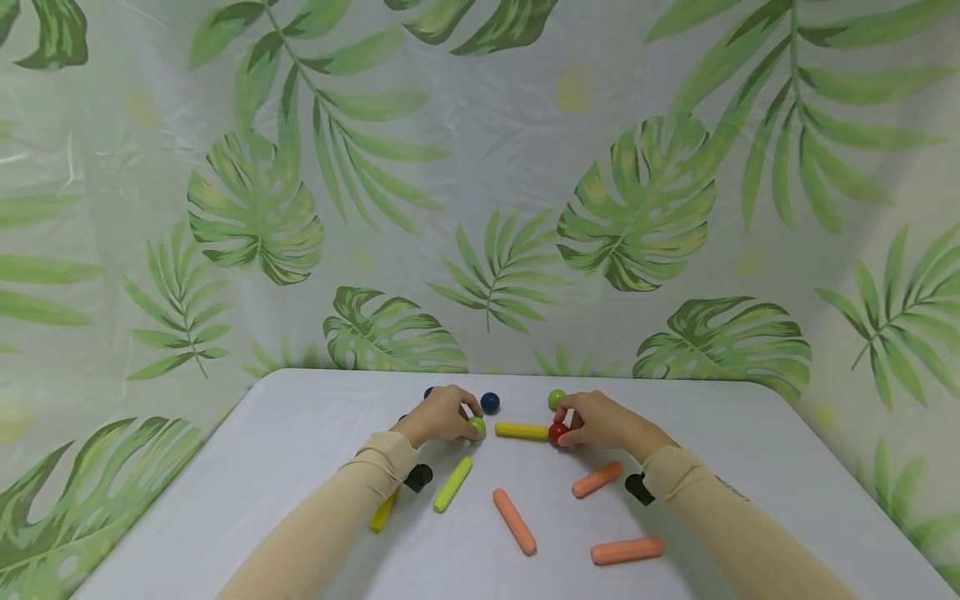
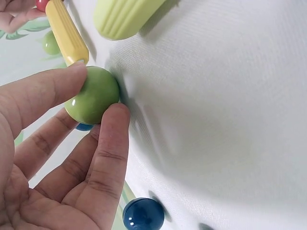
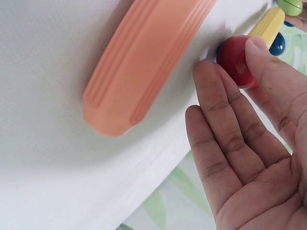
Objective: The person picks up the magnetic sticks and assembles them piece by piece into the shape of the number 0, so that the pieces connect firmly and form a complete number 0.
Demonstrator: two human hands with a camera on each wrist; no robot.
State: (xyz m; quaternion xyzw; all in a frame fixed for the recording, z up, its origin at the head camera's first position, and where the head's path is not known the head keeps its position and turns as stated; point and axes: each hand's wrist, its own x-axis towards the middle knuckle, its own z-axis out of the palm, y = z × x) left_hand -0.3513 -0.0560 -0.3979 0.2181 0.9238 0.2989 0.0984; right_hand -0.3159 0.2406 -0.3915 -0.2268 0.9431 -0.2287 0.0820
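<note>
My left hand (image 1: 442, 414) pinches a shiny green ball (image 2: 96, 98) between thumb and fingers, low over the white table. To the right, my right hand (image 1: 606, 423) holds a red ball (image 3: 234, 60) between its thumb and fingertips. Between the two hands lies a ridged yellow stick (image 1: 521, 431); its right end meets or nearly meets the red ball, and a gap separates its left end from the green one. Just behind the right fingers sits a second green ball (image 1: 557, 399). A dark blue ball (image 1: 490, 403) stands behind the stick, close to the left fingertips.
Nearer on the white table (image 1: 555, 583) lie a lime stick (image 1: 453, 484), another yellow stick (image 1: 384, 512) partly under the left forearm, and orange sticks (image 1: 514, 522), one beside the right wrist. Another dark blue ball (image 2: 143, 214) is by the left hand. A leaf-patterned curtain (image 1: 510, 167) hangs behind.
</note>
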